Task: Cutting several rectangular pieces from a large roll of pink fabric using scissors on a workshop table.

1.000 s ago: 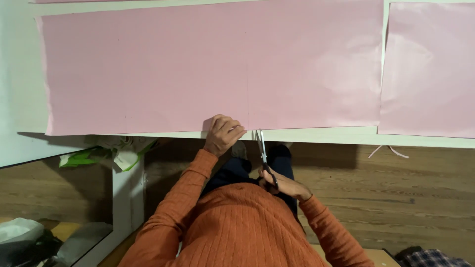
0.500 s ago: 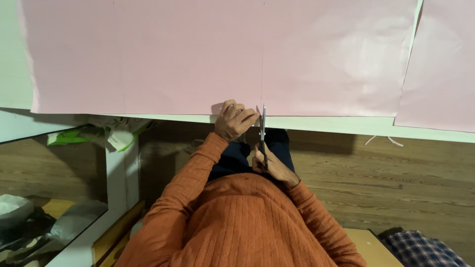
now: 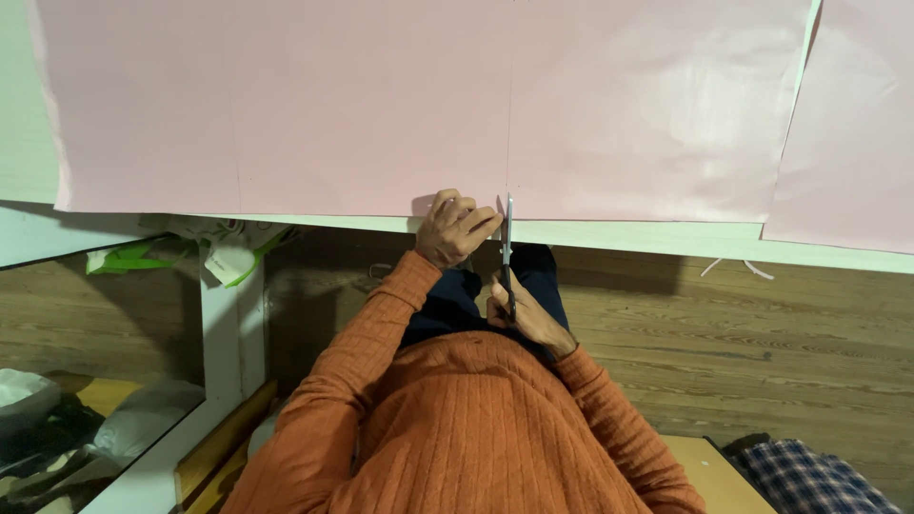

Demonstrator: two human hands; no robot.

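From the head camera I look straight down past an orange ribbed sweater (image 3: pixel 466 428) to the near edge of a pale green tabletop (image 3: pixel 628 233). A large sheet of pink fabric (image 3: pixel 381 105) lies flat on it, its near edge close to the table's edge, with a faint line running up it toward 12 o'clock. A second pink piece (image 3: pixel 857 133) lies just beside it at 3 o'clock, apart from the first.

My left hand (image 3: pixel 455 228) sits on the fabric's near edge, fingers curled and pressing or pinching the cloth just at 9 o'clock of the blades. My right hand (image 3: pixel 524 314) is below the table edge, fingers clenched through the handles of a pair of scissors (image 3: pixel 507 249). The blades point to 12 o'clock and meet the fabric edge right at the foot of the faint line; they look nearly together, though I cannot tell whether they have bitten yet.

What worries me: the left fingertips are very close to the blades, so a quick closing could nick them. The cloth overhangs little and is held on one side only, so it could shift or bunch and pull the cut off the line. Cutting from below the edge, the blades may also tilt and chew the cloth.

At 8 o'clock, green and white scraps (image 3: pixel 190 252) hang under the table above a wooden floor (image 3: pixel 762 333).
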